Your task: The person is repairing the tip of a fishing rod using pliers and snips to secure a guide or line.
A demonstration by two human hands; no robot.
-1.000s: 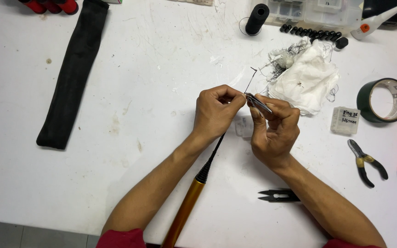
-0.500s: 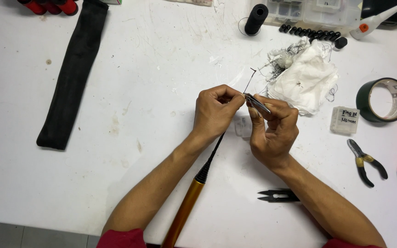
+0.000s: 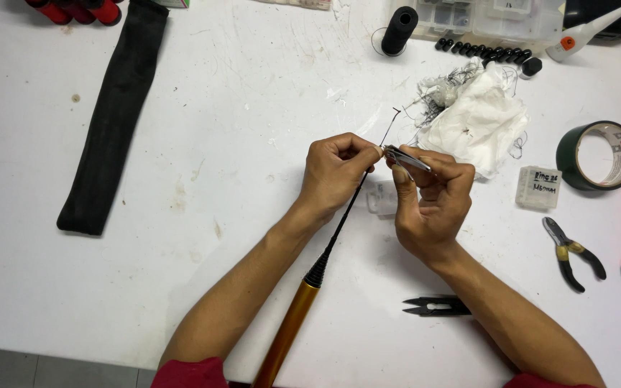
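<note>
One white table is seen. One telescopic rod is pinched near its thin tip by the closed fingers of the left hand. One small metal clipper is gripped at the tip by the right hand.

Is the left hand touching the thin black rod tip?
Touching. The head view shows the left hand pinching the thin black rod between its fingertips, the tip sticking out above them.
</note>
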